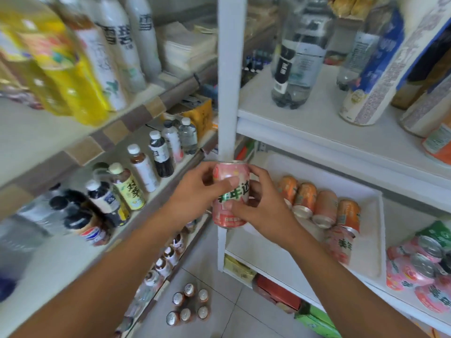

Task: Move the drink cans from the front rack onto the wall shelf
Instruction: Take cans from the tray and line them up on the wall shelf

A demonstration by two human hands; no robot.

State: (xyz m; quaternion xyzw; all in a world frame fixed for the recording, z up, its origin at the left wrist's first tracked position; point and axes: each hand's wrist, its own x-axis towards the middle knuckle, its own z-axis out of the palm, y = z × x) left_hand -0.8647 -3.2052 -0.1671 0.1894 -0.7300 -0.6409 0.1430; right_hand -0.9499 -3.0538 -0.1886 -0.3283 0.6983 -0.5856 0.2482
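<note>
Two bare forearms are showing in the head view, running up from the bottom edge of the picture, and no sleeve, cuff or glove is covering either of them as far as the picture reaches. The left hand and the right hand are both showing bare; nothing is being worn at the wrists. The fingers are showing short, plain nails and are carrying no rings.

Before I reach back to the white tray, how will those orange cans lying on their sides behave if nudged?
The orange cans lie sideways in a touching row on the white tray, so a nudge would probably roll them. One rolling can would likely push its neighbours. Their smooth round bodies look stiff, perhaps a little slippery.
</note>
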